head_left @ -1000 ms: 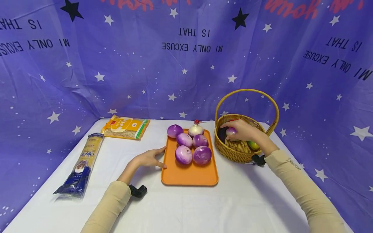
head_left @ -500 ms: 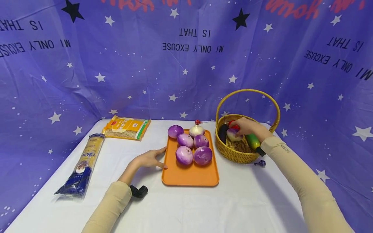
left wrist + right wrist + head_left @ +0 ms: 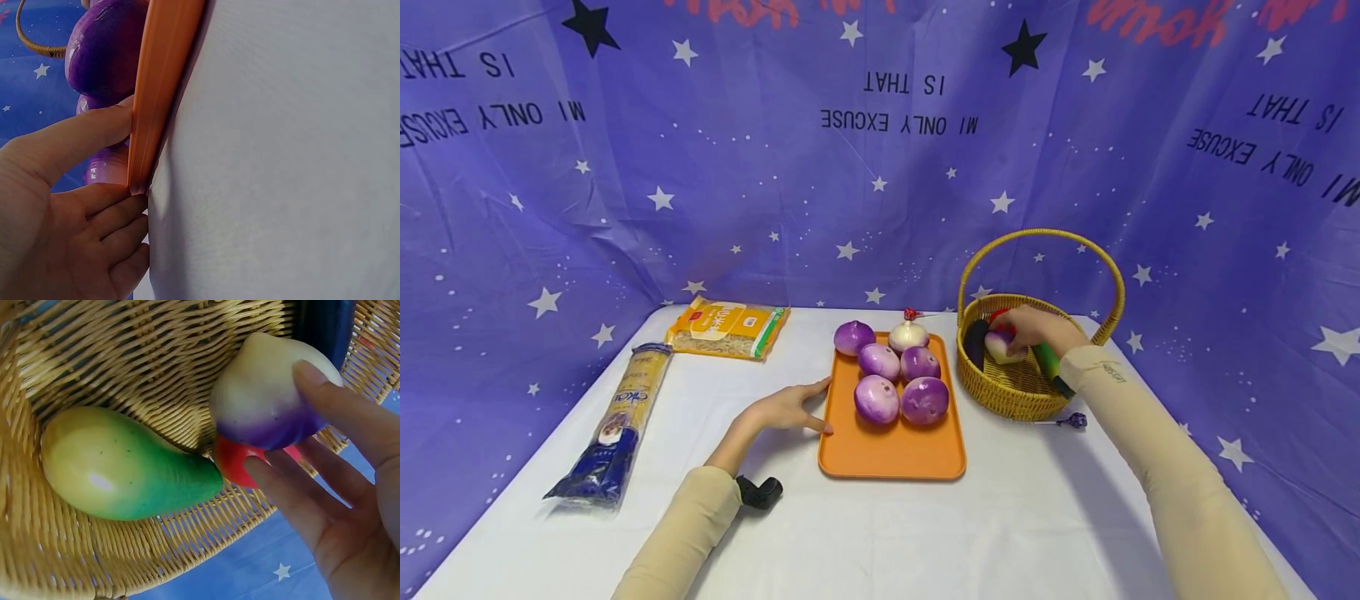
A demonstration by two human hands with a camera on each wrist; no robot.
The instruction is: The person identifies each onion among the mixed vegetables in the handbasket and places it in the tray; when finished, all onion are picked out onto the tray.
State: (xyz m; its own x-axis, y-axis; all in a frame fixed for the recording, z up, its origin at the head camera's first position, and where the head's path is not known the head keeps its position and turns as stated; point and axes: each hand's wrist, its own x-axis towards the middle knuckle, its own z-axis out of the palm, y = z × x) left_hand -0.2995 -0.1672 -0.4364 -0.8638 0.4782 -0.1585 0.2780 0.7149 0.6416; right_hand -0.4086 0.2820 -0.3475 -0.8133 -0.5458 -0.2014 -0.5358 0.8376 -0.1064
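Observation:
My right hand (image 3: 1037,327) reaches into the wicker basket (image 3: 1015,402), its thumb and fingers about a purple-and-white onion (image 3: 1006,348). In the right wrist view, the thumb lies on the onion (image 3: 269,394) and the other fingers are around its lower side. Beside it in the basket are a red item (image 3: 234,462), partly hidden, a long green-and-yellow fruit or vegetable (image 3: 119,465) and a dark elongated item (image 3: 976,343). My left hand (image 3: 784,408) touches the left edge of the orange tray (image 3: 891,458) with spread thumb and fingers. Several purple onions (image 3: 876,400) and a whitish one (image 3: 908,335) sit there.
An orange-yellow food packet (image 3: 727,329) lies at the back left, with a long blue-and-yellow packet (image 3: 617,425) before it. A red-wrapped lollipop (image 3: 911,313) is behind the tray; a dark-wrapped one (image 3: 1077,420) is beside the basket. The basket's tall handle (image 3: 1041,232) arches overhead.
My right hand has lowered the onion deeper into the basket and shifted slightly right, bringing the neighbouring items into view. The left hand stays at the tray's edge.

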